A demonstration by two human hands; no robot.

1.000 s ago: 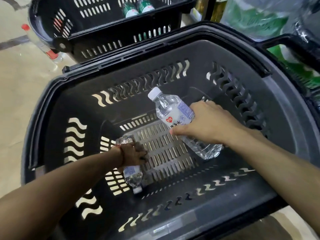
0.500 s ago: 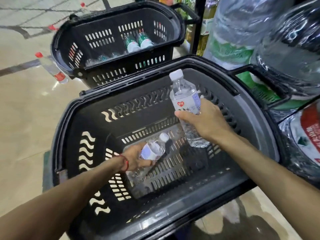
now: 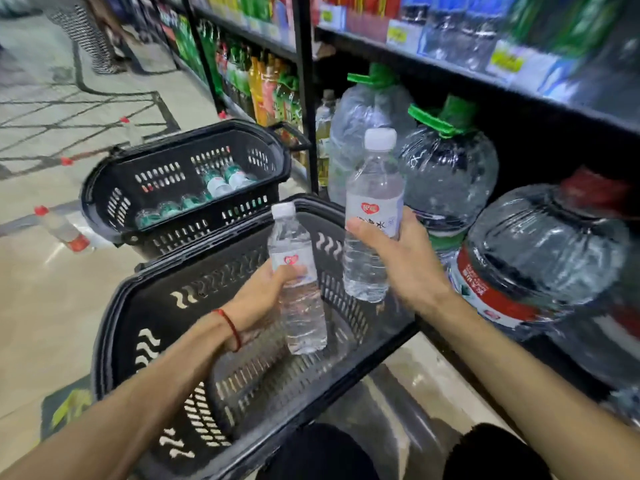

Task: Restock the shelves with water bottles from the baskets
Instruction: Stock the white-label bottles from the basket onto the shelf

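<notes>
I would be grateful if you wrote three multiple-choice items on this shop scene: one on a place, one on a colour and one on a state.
1. Where does the red-capped bottle lie?
A. on the floor, left of the far basket
B. in the near basket
C. on a shelf

2. What colour are the caps of the left bottle, held by the left hand, and the right bottle, held by the right hand?
A. green
B. white
C. red

3. How is the right bottle held?
A. upside down
B. lying flat
C. upright, cap on top

Answers:
1 A: it lies on the floor beside the far basket.
2 B: both caps are white.
3 C: its cap points up, above the gripping fingers.
</notes>
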